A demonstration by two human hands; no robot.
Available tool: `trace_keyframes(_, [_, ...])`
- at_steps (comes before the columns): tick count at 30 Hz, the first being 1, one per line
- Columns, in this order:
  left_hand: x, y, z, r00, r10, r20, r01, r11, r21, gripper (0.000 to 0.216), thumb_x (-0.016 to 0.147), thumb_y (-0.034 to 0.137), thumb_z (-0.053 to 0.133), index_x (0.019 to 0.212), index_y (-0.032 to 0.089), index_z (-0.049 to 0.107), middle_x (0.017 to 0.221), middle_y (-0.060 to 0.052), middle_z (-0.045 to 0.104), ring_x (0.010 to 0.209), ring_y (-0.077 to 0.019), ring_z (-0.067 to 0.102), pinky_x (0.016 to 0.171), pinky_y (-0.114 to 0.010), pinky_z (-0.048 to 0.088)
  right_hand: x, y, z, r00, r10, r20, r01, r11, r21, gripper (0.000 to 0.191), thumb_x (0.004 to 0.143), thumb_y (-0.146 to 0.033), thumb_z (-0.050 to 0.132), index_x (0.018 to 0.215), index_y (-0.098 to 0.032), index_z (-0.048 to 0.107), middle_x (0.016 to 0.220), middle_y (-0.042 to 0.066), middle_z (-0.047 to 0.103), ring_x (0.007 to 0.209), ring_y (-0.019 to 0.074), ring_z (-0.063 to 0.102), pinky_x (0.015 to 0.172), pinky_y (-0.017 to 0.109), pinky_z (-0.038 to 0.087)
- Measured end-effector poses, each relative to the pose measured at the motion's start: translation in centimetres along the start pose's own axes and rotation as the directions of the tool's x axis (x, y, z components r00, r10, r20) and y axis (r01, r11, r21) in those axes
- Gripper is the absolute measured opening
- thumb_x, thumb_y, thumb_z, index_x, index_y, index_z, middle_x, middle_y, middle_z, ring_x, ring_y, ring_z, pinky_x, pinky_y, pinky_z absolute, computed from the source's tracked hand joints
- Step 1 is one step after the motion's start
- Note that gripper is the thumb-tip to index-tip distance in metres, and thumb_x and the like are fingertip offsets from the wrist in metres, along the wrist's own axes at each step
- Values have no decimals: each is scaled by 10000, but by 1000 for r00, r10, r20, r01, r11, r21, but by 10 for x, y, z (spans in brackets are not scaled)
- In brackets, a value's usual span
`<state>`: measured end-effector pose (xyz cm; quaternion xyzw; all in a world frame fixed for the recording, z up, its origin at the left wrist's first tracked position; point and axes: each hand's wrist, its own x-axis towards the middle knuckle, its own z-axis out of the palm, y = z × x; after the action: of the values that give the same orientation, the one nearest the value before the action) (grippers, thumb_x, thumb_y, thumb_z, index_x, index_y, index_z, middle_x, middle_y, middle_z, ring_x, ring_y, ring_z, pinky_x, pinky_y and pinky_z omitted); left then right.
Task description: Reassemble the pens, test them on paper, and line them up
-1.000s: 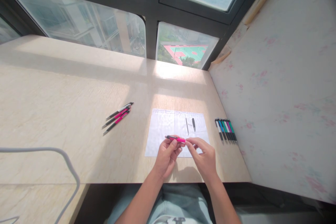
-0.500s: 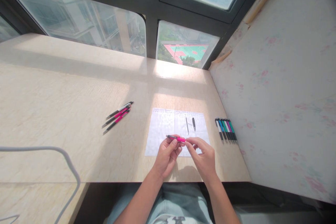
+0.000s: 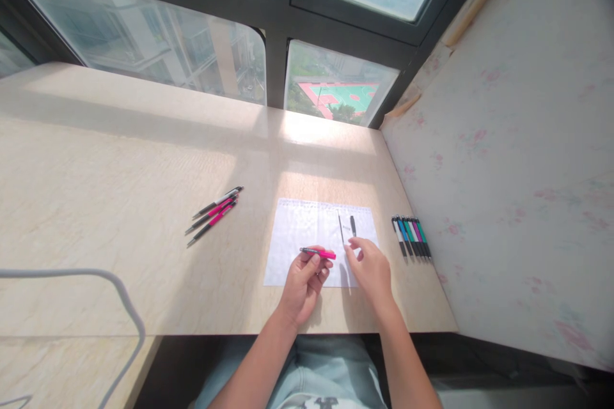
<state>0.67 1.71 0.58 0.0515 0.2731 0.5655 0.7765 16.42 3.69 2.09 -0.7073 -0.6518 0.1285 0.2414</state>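
My left hand (image 3: pixel 301 284) is closed round a pink and black pen barrel (image 3: pixel 318 252), held level over a white sheet of paper (image 3: pixel 307 230). My right hand (image 3: pixel 369 268) hovers just right of it with nothing in it, fingers loosely apart and reaching toward the sheet's far part. There lie a thin refill (image 3: pixel 341 229) and a short black pen tip piece (image 3: pixel 354 225), close to my right fingertips.
Three pens (image 3: pixel 214 213), pink and black, lie together on the beige table (image 3: pixel 119 172) to the left. A row of several coloured pens (image 3: pixel 411 236) lies right of the paper, near a flowered wall. Windows stand behind. A grey wire loop (image 3: pixel 115 281) sits at front left.
My right hand has let go of the pen's end and moved away and forward toward the parts on the paper. My left hand keeps the pen barrel.
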Motion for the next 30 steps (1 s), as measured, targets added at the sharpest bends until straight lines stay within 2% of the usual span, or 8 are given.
trace_keyframes(3, [1, 0, -2, 1000, -2, -2, 2, 1000, -10, 192, 767, 193, 743, 929, 125, 665, 891, -77, 710, 721, -92, 638, 634, -161, 498, 10, 3, 11, 1000, 24, 12, -23, 993, -119, 234, 875, -281, 527, 1040, -172, 652, 948, 67, 675, 813, 201, 626, 693, 294, 442])
trace_keyframes(7, [4, -1, -3, 999, 0, -33, 0, 1000, -24, 192, 766, 201, 744, 918, 125, 657, 870, -68, 705, 701, -91, 630, 615, -168, 490, 19, -5, 17, 999, 24, 34, -18, 987, -158, 245, 877, -244, 512, 1087, -167, 612, 984, 78, 653, 895, 207, 619, 712, 283, 426])
trace_keyframes(17, [6, -1, 0, 998, 1, -66, -1, 1000, 1, 236, 737, 224, 769, 924, 136, 657, 853, -59, 717, 706, -106, 646, 617, -189, 477, 28, -20, 23, 984, 85, 158, -39, 960, -277, 229, 894, -132, 465, 1073, -181, 599, 1000, 89, 645, 878, 194, 625, 682, 267, 388])
trace_keyframes(25, [6, -1, 1, 999, 17, -36, -17, 1000, 0, 188, 776, 218, 734, 927, 128, 667, 853, -62, 718, 706, -98, 648, 632, -179, 476, 24, -32, 20, 967, 68, 247, 36, 918, -396, 166, 924, -151, 448, 966, -193, 603, 958, 67, 645, 798, 175, 631, 599, 256, 344])
trace_keyframes(30, [6, -1, 0, 999, 14, -36, -14, 1000, 2, 211, 758, 214, 748, 930, 129, 661, 866, -68, 721, 699, -103, 650, 632, -189, 487, 19, -43, 15, 945, 61, 322, 80, 909, -409, 87, 894, -233, 542, 946, -179, 585, 914, 74, 642, 750, 180, 632, 577, 251, 333])
